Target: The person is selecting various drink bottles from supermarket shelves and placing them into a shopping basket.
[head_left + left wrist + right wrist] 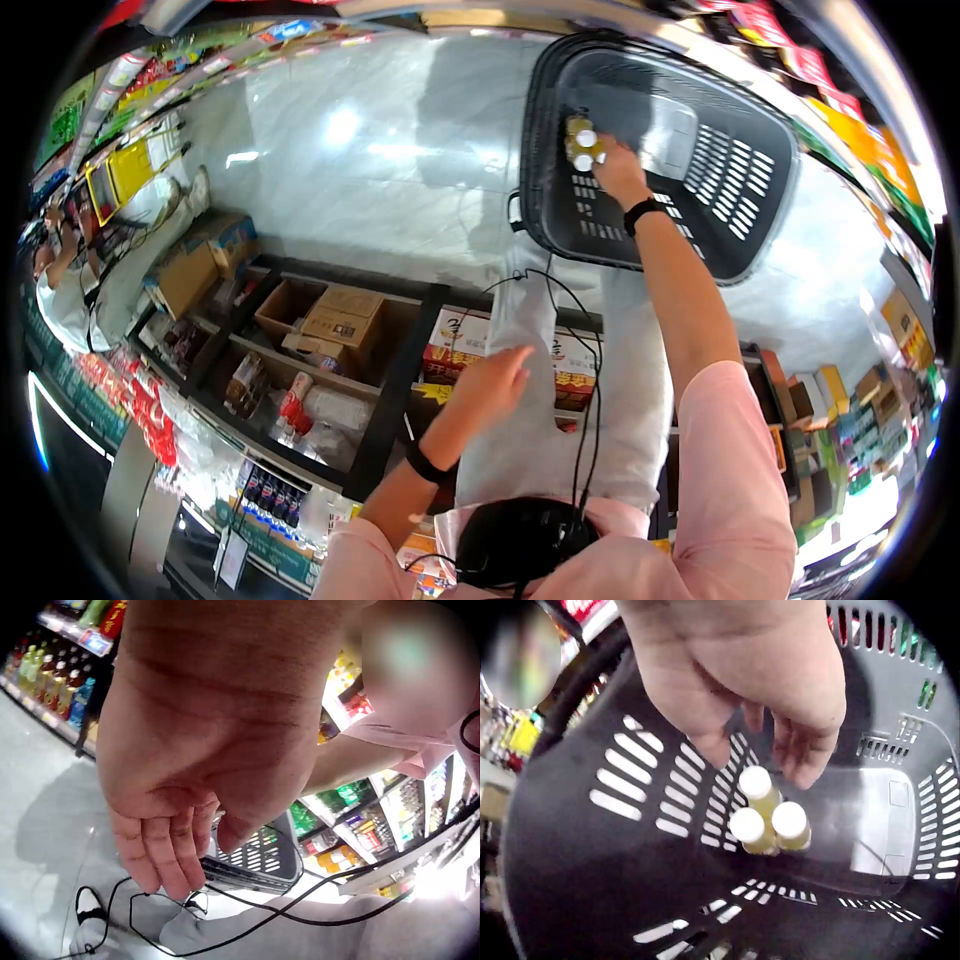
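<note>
Three small bottles (761, 838) with white caps and yellowish contents stand close together inside a dark grey shopping basket (562, 817). My right hand (757, 697) reaches down into the basket just over them. Its thumb and fingers are parted, and the caps show below the gap between them. In the head view the same bottles (580, 145) appear at the basket's left end, beside my right hand (622, 172). My left hand (488, 388) hangs loosely in front of my legs and holds nothing. The left wrist view shows its relaxed fingers (172, 855) from the palm side.
The basket (745, 265) sits on the pale tiled floor (350, 150) by my feet. Low shelving with cardboard boxes (345, 318) runs to the left. A black cable (598, 400) hangs across my legs. Another person (75, 300) is at far left. Stocked shelves (56, 682) line the aisle.
</note>
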The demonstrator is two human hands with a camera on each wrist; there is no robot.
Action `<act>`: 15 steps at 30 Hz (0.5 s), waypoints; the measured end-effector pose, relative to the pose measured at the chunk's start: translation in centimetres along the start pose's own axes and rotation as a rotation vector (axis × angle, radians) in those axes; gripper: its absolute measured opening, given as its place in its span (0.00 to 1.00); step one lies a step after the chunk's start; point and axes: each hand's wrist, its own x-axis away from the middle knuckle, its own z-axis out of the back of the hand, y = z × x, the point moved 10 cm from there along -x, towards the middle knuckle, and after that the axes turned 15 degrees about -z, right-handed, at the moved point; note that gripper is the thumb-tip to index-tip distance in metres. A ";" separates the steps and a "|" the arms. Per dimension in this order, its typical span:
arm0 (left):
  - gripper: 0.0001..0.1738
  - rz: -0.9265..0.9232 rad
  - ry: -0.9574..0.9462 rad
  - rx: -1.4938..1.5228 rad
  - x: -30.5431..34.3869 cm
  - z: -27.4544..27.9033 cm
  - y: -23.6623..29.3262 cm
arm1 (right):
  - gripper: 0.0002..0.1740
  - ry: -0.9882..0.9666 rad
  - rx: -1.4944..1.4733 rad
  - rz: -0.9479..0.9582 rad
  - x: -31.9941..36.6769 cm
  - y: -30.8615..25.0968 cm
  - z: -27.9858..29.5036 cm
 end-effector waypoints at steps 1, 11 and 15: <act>0.19 0.075 -0.046 0.029 0.7 -1.1 -1.2 | 0.41 -0.024 0.031 -0.024 -1.4 0.1 -1.8; 0.13 0.325 0.039 0.249 1.4 -4.9 -4.6 | 0.50 -0.288 0.216 -0.112 -6.8 -0.5 -7.4; 0.12 0.287 0.135 0.267 0.5 -4.1 -3.6 | 0.54 -0.296 0.114 -0.016 -7.6 0.1 -8.3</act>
